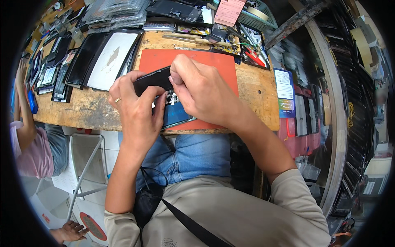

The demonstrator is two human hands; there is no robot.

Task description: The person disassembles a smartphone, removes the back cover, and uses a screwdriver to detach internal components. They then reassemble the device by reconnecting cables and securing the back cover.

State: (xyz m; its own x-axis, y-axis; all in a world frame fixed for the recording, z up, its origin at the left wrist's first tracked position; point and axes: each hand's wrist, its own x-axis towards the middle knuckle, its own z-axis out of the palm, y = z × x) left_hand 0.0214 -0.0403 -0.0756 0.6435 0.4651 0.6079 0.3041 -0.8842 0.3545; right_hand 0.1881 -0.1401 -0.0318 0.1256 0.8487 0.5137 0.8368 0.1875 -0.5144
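Observation:
An opened phone lies over an orange mat point(226, 72) near the table's front edge. Its black panel point(152, 80) is tilted up at the far side, and my left hand point(138, 99) grips it between thumb and fingers. Closer to me is the phone's blue, glossy lower part point(177, 113). Small white and metallic parts point(173, 99) show between the two pieces. My right hand point(201, 88) is closed in a pinch at the panel's right end, just above these parts. Whatever its fingertips hold is hidden.
Phone screens point(113, 57) and several phones point(51, 74) crowd the wooden table's left side. Plastic-wrapped packs point(113, 14) are stacked behind. A tool tray point(253, 47) and a teal basket point(257, 16) stand back right. Another person's arm point(24, 107) reaches in at far left.

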